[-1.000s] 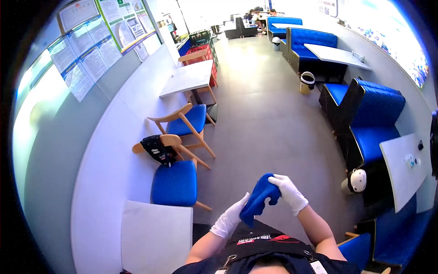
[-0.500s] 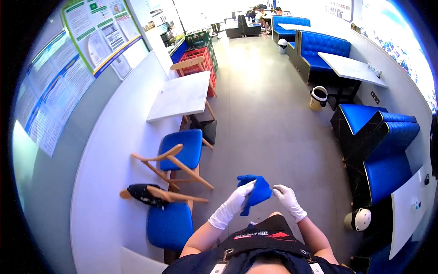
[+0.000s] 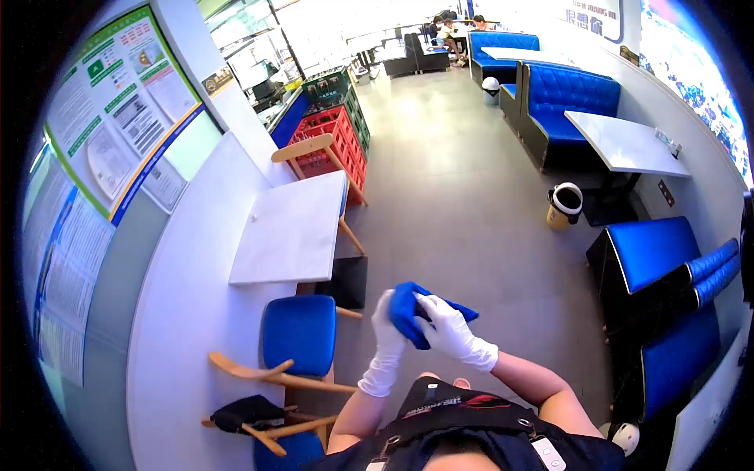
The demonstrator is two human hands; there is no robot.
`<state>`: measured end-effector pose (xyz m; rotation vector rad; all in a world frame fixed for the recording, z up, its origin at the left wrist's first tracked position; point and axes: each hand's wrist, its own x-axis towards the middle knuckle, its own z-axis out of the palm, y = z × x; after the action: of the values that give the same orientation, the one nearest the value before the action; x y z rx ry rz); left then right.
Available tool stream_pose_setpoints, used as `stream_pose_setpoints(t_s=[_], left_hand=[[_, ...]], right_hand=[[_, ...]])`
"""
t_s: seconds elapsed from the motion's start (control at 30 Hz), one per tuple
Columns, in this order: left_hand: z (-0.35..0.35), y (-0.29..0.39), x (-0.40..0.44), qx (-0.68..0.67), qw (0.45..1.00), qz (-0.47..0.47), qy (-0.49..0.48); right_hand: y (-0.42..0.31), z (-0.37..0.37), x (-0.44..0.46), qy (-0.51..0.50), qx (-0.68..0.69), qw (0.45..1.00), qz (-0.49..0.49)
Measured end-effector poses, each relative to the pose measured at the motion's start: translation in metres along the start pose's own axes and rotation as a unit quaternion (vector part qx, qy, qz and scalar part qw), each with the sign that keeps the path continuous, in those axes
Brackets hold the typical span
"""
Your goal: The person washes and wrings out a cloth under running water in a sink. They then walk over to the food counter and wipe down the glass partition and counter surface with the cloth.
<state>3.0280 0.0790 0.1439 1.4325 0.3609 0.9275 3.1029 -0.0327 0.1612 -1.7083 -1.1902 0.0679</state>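
A blue cloth point(image 3: 407, 304) is bunched up in front of my body, between my two white-gloved hands. My left hand point(image 3: 386, 320) is closed on the cloth's left side, its fingers partly hidden behind the fabric. From the right, my right hand point(image 3: 446, 323) grips the cloth, with thumb and fingers pinching a fold. One corner of the fabric sticks out past my right hand. Below my hands is the dark apron point(image 3: 440, 400) that I wear.
On the left are a white table point(image 3: 290, 228), blue-seated wooden chairs point(image 3: 298, 336) and a red crate point(image 3: 334, 133). Blue booth seats point(image 3: 648, 247), another white table point(image 3: 624, 140) and a bin point(image 3: 564, 208) line the right. Grey floor point(image 3: 471, 212) runs between. Several people sit far back.
My right hand was apart from the cloth and now grips it. The cloth is more bunched. The furniture appears nearer and lower, as I have moved forward along the aisle.
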Motion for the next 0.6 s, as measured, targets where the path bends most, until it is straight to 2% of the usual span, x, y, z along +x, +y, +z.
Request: stream_pose_setpoints(t_s=[0.07,0.1,0.13,0.2,0.23,0.27,0.33,0.37,0.4,0.43,0.47,0.5,0.53,0.57,0.6], left_hand=[[-0.003,-0.021,0.058,-0.163,0.979,-0.083,0.089],[0.002,-0.021,0.088,-0.113,0.989,0.008,0.100],[0.010,-0.004,0.121,0.022,0.995,0.093,-0.007],[0.005,-0.030,0.187,0.165,0.971,0.163,-0.057],[0.003,-0.043,0.220,0.230,0.949,0.203,-0.075],[0.007,-0.062,0.247,0.233,0.951,0.197,-0.055],[0.022,-0.078,0.295,0.020,0.995,0.068,-0.075],[0.029,-0.086,0.319,-0.087,0.994,0.006,-0.064],[0.031,-0.109,0.347,-0.225,0.968,-0.061,-0.089],[0.031,-0.135,0.377,-0.356,0.919,-0.124,-0.113],[0.032,-0.168,0.409,-0.660,0.683,-0.189,-0.247],[0.040,-0.181,0.434,-0.614,0.728,-0.245,-0.181],[0.063,-0.180,0.466,-0.489,0.825,-0.224,-0.171],[0.089,-0.176,0.495,-0.351,0.901,-0.198,-0.158],[0.114,-0.166,0.509,-0.082,0.985,-0.153,-0.009]], right_hand=[[0.018,-0.012,0.058,0.001,0.009,1.000,-0.016],[0.027,-0.018,0.087,0.001,0.021,1.000,-0.013],[0.041,-0.021,0.116,-0.001,0.093,0.995,-0.018],[0.063,-0.033,0.173,-0.030,0.255,0.966,-0.021],[0.075,-0.040,0.202,-0.066,0.341,0.938,-0.001],[0.093,-0.037,0.228,-0.087,0.451,0.888,0.027],[0.127,-0.027,0.286,-0.107,0.623,0.772,0.067],[0.143,-0.017,0.311,-0.106,0.687,0.713,0.085],[0.159,-0.010,0.333,-0.104,0.747,0.649,0.103],[0.176,-0.008,0.355,-0.092,0.744,0.650,0.125],[0.192,-0.007,0.378,-0.080,0.740,0.653,0.143],[0.208,-0.005,0.398,-0.068,0.737,0.653,0.163],[0.230,-0.003,0.419,-0.061,0.757,0.628,0.171],[0.248,-0.001,0.438,-0.074,0.734,0.642,0.209],[0.263,-0.006,0.457,-0.064,0.685,0.674,0.269]])
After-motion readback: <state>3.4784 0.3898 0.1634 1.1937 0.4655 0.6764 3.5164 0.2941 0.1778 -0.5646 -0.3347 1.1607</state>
